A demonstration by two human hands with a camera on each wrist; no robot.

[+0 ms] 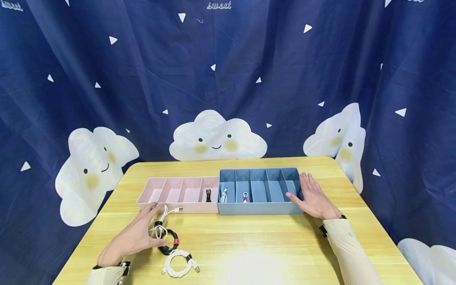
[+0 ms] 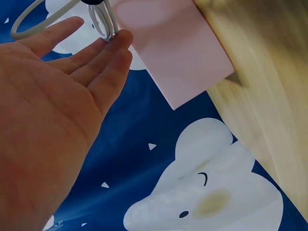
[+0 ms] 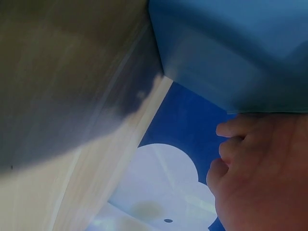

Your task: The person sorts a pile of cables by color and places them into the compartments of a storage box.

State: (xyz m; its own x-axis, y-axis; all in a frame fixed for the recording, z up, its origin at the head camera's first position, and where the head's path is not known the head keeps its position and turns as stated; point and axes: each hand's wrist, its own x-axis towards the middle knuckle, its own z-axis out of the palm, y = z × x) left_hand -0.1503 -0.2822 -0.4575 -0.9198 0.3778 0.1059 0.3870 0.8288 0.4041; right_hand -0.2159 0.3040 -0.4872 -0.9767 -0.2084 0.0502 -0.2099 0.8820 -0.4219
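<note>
My left hand (image 1: 133, 235) holds a white charging cable (image 1: 164, 212), coiled and bound with a black strap, between thumb and fingers at the front of the pink tray (image 1: 199, 208). A USB plug sticks out to the right. In the left wrist view the cable (image 2: 107, 21) shows at the fingertips. Partly beneath it lies a black coiled cable (image 1: 173, 247) with a red strap, and nearer me another white coiled cable (image 1: 171, 270). My right hand (image 1: 316, 200) rests on the right end of the blue tray (image 1: 260, 208), fingers extended along its side, thumb over the rim.
Both divided trays stand side by side on the wooden table (image 1: 278, 241). A small black cable (image 1: 208, 195) sits in the pink tray's right compartment. The blue tray's two left compartments hold a white cable (image 1: 223, 196) and a red-strapped cable (image 1: 245, 197). A curtain (image 1: 235, 91) hangs behind.
</note>
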